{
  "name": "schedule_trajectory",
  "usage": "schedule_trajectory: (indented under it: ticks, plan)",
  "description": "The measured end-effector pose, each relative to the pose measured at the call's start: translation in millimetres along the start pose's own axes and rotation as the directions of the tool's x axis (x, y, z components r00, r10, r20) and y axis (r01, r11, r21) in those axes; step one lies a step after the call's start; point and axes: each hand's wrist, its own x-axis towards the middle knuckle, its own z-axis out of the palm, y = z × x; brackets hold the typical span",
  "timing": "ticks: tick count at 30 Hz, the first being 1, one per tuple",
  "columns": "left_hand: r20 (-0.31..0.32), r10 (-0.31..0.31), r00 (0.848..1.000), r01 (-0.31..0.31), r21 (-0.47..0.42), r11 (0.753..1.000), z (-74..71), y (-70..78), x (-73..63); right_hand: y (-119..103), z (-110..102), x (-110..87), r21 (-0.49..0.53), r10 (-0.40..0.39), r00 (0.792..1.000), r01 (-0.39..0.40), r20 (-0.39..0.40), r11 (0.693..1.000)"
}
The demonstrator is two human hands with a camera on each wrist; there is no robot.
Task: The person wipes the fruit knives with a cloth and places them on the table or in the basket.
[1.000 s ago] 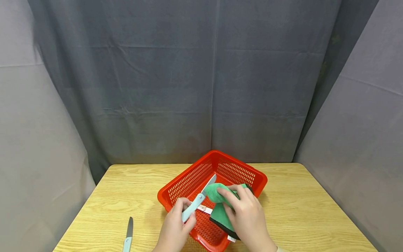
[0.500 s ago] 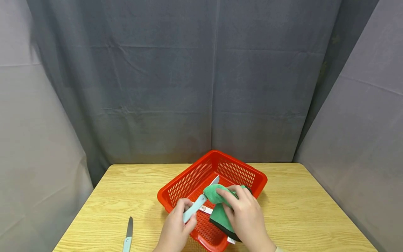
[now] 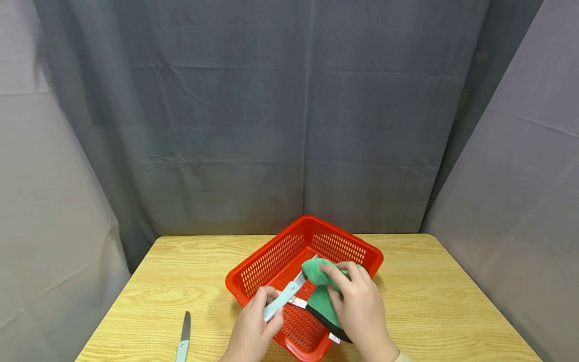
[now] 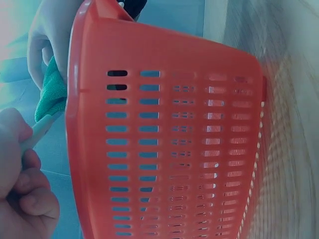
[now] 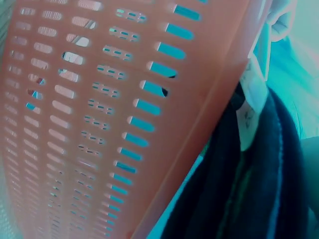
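Note:
My left hand [image 3: 253, 324] grips the pale blue handle of a small knife [image 3: 279, 301], its blade pointing up and away over the basket. A green cloth [image 3: 318, 271] with black edging is pinched in my right hand [image 3: 359, 306] and wraps the blade, leaving a sliver of tip and some metal near the handle bare. The left wrist view shows the cloth [image 4: 52, 94] right at the knife [image 4: 42, 128]. Below the hands stands a red plastic basket [image 3: 258, 259]. In it lies a white piece [image 3: 298, 302] with a rivet, partly hidden by the cloth and held knife.
Another knife [image 3: 183, 344] with a pale blue handle lies on the wooden table [image 3: 212, 281] left of the basket, blade pointing away. A grey curtain [image 3: 226, 125] hangs behind the table, with lighter cloth sides.
My right hand first slid the cloth down the blade towards the handle, then moved it up and right towards the tip. The left hand keeps its grip on the knife, shifting slightly.

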Motion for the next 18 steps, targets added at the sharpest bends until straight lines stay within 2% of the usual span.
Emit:
schedule_trajectory:
  ticks: [12, 18]
  plan:
    - [0.007, -0.015, 1.0, 0.015, -0.01, 1.0, 0.3, 2.3, -0.2, 7.1, -1.6, 2.0, -0.018, 0.045, 0.998, -0.045, -0.039, 0.999]
    - [0.007, -0.065, 0.998, 0.065, -0.01, 0.998, -0.3, 2.3, 0.2, 7.5, -6.0, 4.4, -0.011, 0.062, 0.995, -0.063, -0.081, 0.998]
